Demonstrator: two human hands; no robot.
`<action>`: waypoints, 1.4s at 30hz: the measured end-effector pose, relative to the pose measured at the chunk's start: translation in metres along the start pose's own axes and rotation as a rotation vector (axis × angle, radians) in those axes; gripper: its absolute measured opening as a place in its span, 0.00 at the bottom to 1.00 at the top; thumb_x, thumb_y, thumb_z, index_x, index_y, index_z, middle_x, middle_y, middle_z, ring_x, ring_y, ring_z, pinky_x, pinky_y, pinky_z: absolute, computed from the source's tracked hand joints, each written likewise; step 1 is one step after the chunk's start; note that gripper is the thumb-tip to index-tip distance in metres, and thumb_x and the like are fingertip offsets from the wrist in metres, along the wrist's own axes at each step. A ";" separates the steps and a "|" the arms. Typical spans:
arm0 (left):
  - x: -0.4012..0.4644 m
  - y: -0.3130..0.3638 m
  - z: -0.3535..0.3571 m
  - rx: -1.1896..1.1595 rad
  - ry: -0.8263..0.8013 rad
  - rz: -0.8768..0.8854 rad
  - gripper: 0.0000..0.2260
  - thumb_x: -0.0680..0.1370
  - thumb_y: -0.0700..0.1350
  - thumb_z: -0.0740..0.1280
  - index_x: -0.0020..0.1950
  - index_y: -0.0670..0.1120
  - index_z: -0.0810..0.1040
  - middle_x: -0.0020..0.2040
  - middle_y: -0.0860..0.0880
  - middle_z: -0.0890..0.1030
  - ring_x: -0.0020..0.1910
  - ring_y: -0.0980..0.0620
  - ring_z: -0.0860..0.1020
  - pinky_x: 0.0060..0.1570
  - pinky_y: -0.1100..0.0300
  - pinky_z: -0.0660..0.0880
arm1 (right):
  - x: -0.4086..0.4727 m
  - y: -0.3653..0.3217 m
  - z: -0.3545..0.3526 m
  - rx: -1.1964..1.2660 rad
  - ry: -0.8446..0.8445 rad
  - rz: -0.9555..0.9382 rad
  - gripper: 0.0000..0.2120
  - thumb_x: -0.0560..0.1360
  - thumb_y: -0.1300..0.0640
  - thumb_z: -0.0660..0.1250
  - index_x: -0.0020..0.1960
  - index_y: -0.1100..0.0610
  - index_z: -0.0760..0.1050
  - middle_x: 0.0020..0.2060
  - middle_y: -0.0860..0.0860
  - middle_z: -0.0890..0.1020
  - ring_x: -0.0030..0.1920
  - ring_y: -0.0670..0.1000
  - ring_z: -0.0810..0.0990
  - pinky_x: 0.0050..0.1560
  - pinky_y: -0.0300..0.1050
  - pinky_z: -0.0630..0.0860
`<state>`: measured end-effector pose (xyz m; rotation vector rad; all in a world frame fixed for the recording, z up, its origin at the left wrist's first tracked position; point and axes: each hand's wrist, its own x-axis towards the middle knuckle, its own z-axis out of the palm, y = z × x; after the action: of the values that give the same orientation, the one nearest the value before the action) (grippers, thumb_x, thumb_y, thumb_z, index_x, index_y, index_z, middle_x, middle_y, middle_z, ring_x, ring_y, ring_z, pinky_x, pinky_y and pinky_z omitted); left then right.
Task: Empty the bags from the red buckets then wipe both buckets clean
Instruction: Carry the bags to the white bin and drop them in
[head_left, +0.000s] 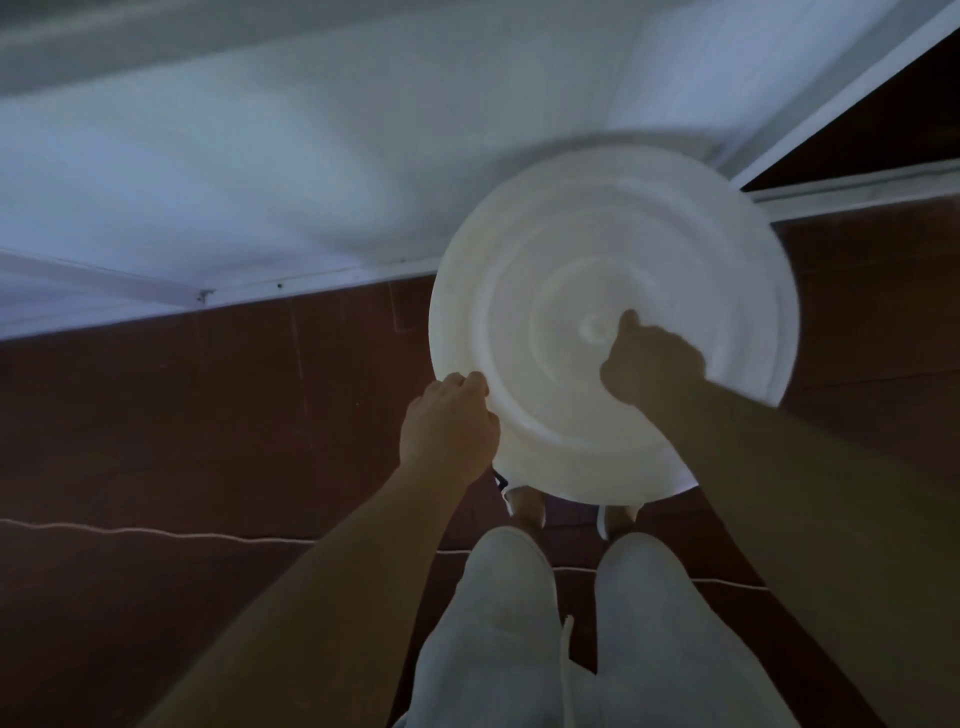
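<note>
Your left hand (449, 428) grips the near-left rim of a large round white lid (613, 322), fingers curled together and clamped on its edge. Your right hand (652, 366) rests on the lid's face just right of the small raised hub at its centre, in shadow; its fingers appear bunched together against the surface, but I cannot tell whether they pinch anything. The lid shows concentric moulded rings and is blurred along its right and upper edges. It sits in front of your legs, above your feet, and hides whatever lies directly beneath it; I cannot tell whether it rests on a bucket. No red bucket surface and no bag can be made out in this view.

Your legs, in pale grey trousers (519, 634), fill the lower centre, with a drawstring hanging between them. Both feet (524, 501) show just under the near rim of the lid. The floor (208, 415) is dark reddish-brown tile. A thin pale cord (156, 531) runs across the floor at the left, passing behind your left forearm. A white wall (260, 182) with a white skirting strip stands beyond the lid, meeting a dark doorway (893, 114) at the upper right.
</note>
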<state>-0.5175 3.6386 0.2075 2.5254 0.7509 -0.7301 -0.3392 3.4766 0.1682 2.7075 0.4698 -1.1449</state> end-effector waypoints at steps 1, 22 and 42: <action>-0.007 0.005 -0.009 0.005 0.004 0.014 0.14 0.81 0.47 0.63 0.65 0.47 0.76 0.57 0.48 0.81 0.54 0.46 0.78 0.55 0.49 0.76 | -0.016 0.005 -0.006 -0.003 0.015 0.001 0.32 0.79 0.50 0.57 0.80 0.53 0.53 0.64 0.57 0.76 0.62 0.62 0.77 0.58 0.55 0.74; -0.152 0.242 -0.137 0.387 0.245 0.547 0.12 0.83 0.49 0.62 0.66 0.49 0.76 0.57 0.50 0.80 0.54 0.50 0.79 0.57 0.53 0.75 | -0.295 0.185 -0.127 0.254 0.345 0.251 0.23 0.79 0.47 0.57 0.72 0.50 0.65 0.65 0.55 0.73 0.65 0.60 0.71 0.61 0.65 0.70; -0.291 0.644 -0.040 0.568 0.311 1.187 0.11 0.82 0.51 0.61 0.61 0.48 0.75 0.57 0.46 0.80 0.57 0.42 0.79 0.55 0.46 0.75 | -0.466 0.562 -0.056 0.617 0.466 0.745 0.25 0.80 0.39 0.52 0.73 0.49 0.63 0.70 0.53 0.69 0.69 0.60 0.67 0.60 0.65 0.68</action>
<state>-0.3306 3.0503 0.5534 2.9199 -1.0111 -0.1029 -0.4124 2.8618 0.5584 3.1582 -0.9397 -0.4853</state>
